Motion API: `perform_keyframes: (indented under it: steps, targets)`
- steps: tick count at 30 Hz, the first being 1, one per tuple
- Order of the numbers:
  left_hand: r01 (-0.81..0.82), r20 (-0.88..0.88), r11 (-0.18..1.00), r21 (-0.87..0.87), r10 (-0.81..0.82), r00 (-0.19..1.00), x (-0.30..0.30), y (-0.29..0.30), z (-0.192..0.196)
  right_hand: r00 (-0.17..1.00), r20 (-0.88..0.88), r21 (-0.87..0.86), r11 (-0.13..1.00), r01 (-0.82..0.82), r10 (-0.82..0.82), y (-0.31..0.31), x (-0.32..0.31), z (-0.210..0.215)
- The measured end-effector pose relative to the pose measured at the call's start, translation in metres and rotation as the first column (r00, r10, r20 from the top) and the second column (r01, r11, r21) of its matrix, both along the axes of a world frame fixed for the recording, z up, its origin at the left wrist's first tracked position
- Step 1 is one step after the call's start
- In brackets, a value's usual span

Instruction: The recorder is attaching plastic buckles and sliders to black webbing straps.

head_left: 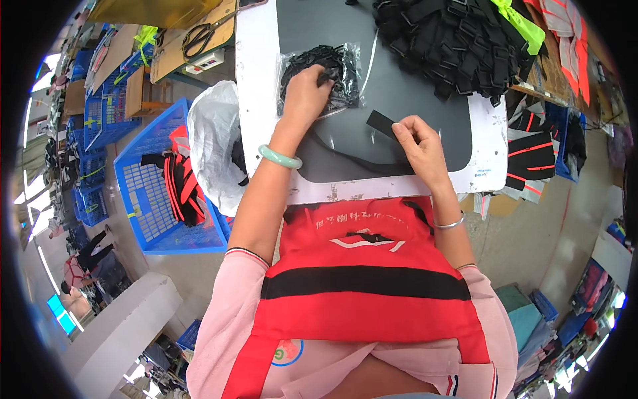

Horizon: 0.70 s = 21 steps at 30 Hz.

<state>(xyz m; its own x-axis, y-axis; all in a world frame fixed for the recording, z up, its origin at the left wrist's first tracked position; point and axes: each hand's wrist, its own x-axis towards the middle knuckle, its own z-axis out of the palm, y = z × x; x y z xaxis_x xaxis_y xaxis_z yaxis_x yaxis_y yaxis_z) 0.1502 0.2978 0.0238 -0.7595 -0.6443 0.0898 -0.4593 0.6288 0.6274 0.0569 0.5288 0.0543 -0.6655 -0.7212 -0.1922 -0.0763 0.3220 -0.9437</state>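
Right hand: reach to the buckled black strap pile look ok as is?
Probably yes: the strap pile lies just ahead of the right hand, with only grey mat showing between. That hand pinches a black strap, though, so its grip may need freeing first.

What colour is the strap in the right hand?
The strap is black, shown in the head view.

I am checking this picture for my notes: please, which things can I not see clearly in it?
All in the head view:
Left hand: covers what it touches among the black pieces.
Black strap: the right hand covers part.
Flat dark object: cut off by the top edge.
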Motion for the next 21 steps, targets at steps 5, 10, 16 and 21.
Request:
perform_keyframes:
  steps: [5, 10, 16, 21]
  targets:
    - [0.009, -0.193, 0.587, 0.809, 0.251, 0.948, 0.029, 0.001, 0.020, 1.000, 0.013, -0.064, 0.998, -0.009, 0.010, -0.008, 0.003, 0.003]
    - [0.134, -0.145, 0.054, 0.989, 0.374, 0.916, 0.050, 0.044, 0.031, 0.938, 0.348, -0.141, 0.988, 0.064, -0.011, -0.028, 0.008, 0.016]
    - [0.213, -0.130, -0.122, 0.970, 0.480, 0.867, 0.057, 0.077, 0.030, 0.977, -0.169, -0.181, 0.970, -0.163, 0.132, -0.047, 0.022, 0.022]
    - [0.322, -0.093, -0.329, 0.888, 0.558, 0.825, 0.060, 0.078, 0.013, 0.865, -0.477, -0.234, 0.926, -0.296, 0.156, -0.039, 0.030, 0.025]
